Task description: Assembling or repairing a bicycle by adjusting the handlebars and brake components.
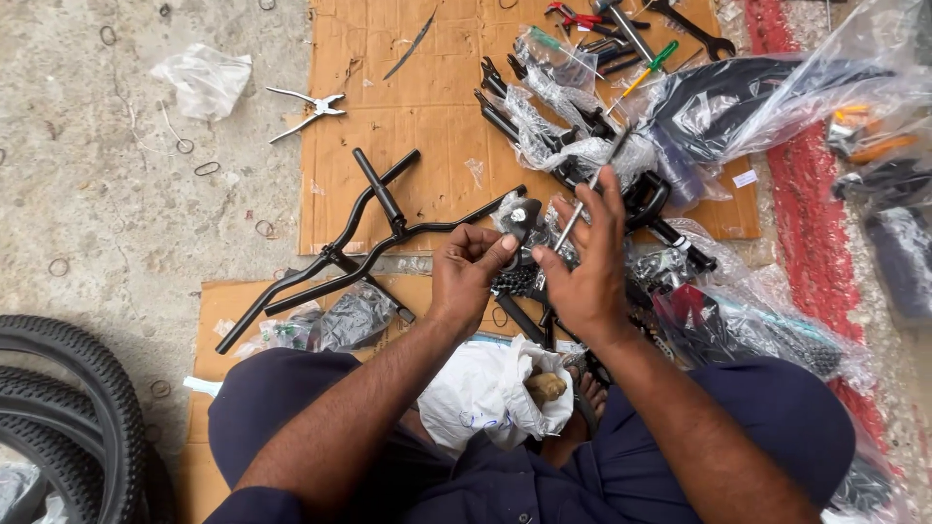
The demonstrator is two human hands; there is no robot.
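white bag (485,393): on the lap, under both hands
left hand (466,274): grip pinching a small black part (525,221)
right hand (587,262): grip holding a thin metal rod (581,206)
handlebar (359,243): left of the grip, on cardboard (408,116)

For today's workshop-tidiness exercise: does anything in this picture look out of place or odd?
Yes. The pliers lie half off the cardboard sheet on bare concrete, and small rings are scattered over the floor. A crumpled plastic bag lies apart from the parts.
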